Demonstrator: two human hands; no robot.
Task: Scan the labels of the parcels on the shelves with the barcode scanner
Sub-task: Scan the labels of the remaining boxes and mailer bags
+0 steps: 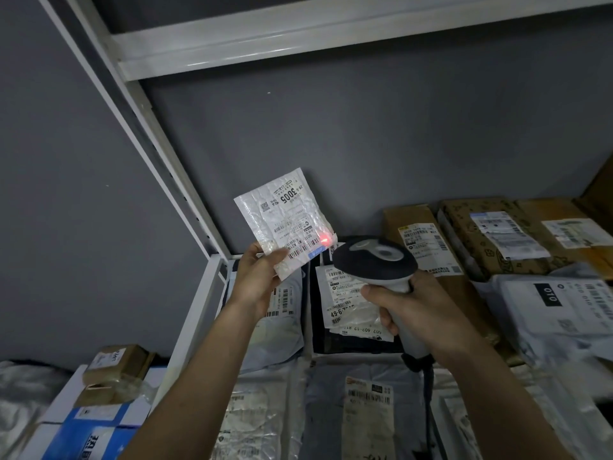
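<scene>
Left hand [257, 282] fingers pinch small parcel [285, 220], held up above shelf [212, 293]; right hand [414, 310] fingers wrapped round scanner [374, 260]; red dot [324, 241] on label, scan likely going on now; many parcels [497, 240] lie on shelf, can't tell which are done.

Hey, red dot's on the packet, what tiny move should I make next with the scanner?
Probably nudge the scanner slightly left: its red dot sits at the label's right edge, beside the barcode rather than across it, on the white packet your left hand holds.
</scene>
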